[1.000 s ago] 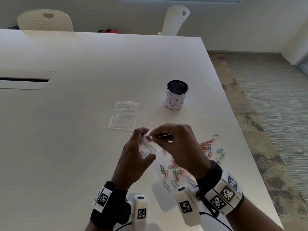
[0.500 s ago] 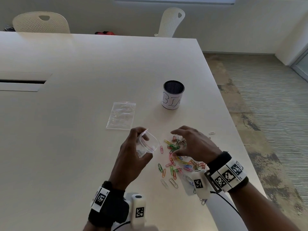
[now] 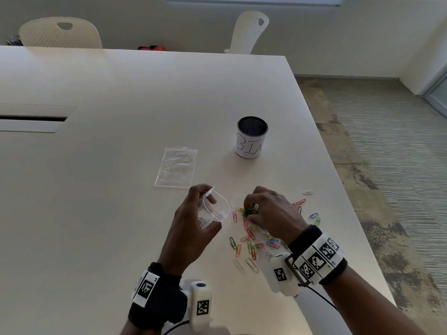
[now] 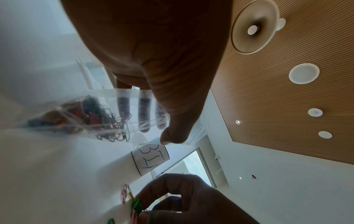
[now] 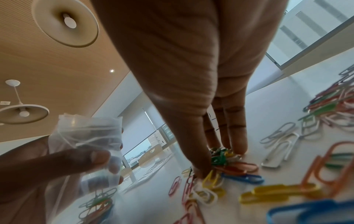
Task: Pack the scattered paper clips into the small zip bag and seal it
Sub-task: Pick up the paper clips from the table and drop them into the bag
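Head view: fingers (image 3: 251, 209) on paper clips (image 3: 251, 245)

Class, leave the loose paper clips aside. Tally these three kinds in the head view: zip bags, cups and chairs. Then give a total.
Zip bags: 2 (held zip bag, flat zip bag)
Cups: 1 (mesh cup)
Chairs: 2 (left chair, right chair)
Total: 5
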Demonstrator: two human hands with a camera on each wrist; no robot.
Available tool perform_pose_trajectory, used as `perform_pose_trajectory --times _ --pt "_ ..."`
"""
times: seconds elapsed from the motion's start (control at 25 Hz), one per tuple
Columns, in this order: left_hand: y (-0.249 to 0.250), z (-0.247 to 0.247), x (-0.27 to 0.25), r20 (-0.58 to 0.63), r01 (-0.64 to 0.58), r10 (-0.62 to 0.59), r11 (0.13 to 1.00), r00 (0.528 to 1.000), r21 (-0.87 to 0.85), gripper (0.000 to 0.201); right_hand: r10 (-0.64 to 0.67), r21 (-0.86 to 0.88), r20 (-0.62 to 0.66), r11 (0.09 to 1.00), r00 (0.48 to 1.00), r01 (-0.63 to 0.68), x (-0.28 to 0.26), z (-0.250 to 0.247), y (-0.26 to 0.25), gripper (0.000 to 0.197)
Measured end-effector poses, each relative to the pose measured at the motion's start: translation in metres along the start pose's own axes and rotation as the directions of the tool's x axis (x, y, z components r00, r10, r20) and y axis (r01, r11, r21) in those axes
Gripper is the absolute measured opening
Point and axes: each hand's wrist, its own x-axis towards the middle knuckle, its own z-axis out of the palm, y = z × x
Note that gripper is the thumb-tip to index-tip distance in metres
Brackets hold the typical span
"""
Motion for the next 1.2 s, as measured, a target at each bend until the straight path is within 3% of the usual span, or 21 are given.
perform_pose_trajectory --times 0.36,0.64,0.76,0.92,1.08,1.2 --pt "-0.001 0.0 0.0 0.002 -0.008 0.008 1.0 1.0 0.002 0.065 -0.004 -0.005 -0.06 1.0 0.998 0.004 0.001 0.0 0.004 0.01" --pt "-0.002 0.0 0.0 0.008 -0.009 0.009 1.0 1.0 0.002 0.065 0.105 0.269 -0.092 0.96 0.99 -0.076 0.0 -0.011 0.02 0.007" --pt "0.0 0.0 0.0 0.004 -0.004 0.004 1.0 1.0 0.002 0.066 0.176 0.48 -0.094 0.87 0.98 -0.11 -0.004 -0.021 0.028 0.009" --pt "-0.001 0.0 0.0 0.002 -0.004 0.004 1.0 1.0 0.012 0.067 0.169 0.736 -0.016 0.669 0.985 -0.103 -0.015 -0.036 0.023 0.012" --pt "0.0 0.001 0.0 0.008 -0.01 0.01 1.0 1.0 0.013 0.068 0.131 0.866 -0.025 0.497 0.991 -0.044 -0.019 -0.048 0.003 0.016" --pt "0.001 0.001 0.0 0.008 -0.015 0.015 1.0 1.0 0.014 0.068 0.065 0.885 -0.064 0.465 0.996 0.026 -0.019 -0.054 -0.022 0.017"
